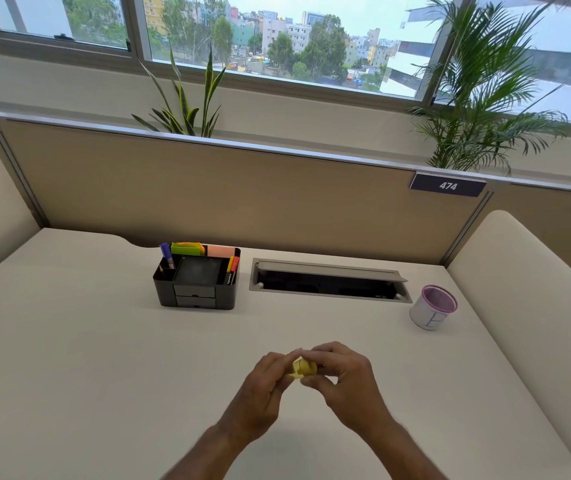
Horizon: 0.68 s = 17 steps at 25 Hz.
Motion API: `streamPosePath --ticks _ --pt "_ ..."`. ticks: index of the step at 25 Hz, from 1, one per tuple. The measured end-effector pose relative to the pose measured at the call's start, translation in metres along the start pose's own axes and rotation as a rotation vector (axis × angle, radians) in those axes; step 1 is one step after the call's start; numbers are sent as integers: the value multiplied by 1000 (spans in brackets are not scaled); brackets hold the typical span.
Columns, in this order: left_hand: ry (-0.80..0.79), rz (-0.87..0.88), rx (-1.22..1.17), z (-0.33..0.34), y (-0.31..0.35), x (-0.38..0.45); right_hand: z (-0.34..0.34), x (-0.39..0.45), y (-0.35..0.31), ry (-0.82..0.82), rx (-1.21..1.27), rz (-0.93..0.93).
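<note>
Both of my hands meet above the middle of the white desk (104,341). Between them is a small crumpled yellow paper (303,368), mostly hidden by my fingers. My left hand (263,393) pinches its left side with curled fingers. My right hand (343,379) curls over its right side and top. The paper is held a little above the desk surface.
A black desk organiser (197,282) with markers and coloured sticky notes stands at the back centre. To its right is an open cable tray (329,282). A pink mesh cup (433,308) wrapped in white paper stands at the right. A partition with plate 474 (448,185) backs the desk.
</note>
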<state>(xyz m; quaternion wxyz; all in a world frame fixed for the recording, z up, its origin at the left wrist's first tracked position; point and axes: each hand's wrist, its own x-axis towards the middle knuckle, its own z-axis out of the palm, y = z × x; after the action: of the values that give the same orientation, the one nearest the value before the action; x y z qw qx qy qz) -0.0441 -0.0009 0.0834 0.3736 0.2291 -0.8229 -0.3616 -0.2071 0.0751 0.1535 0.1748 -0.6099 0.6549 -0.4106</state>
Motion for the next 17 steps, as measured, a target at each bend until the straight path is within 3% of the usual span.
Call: streamPosePath --ticks 17 --pt "21 -13 -19 -3 3 3 -11 16 6 -148 19 64"
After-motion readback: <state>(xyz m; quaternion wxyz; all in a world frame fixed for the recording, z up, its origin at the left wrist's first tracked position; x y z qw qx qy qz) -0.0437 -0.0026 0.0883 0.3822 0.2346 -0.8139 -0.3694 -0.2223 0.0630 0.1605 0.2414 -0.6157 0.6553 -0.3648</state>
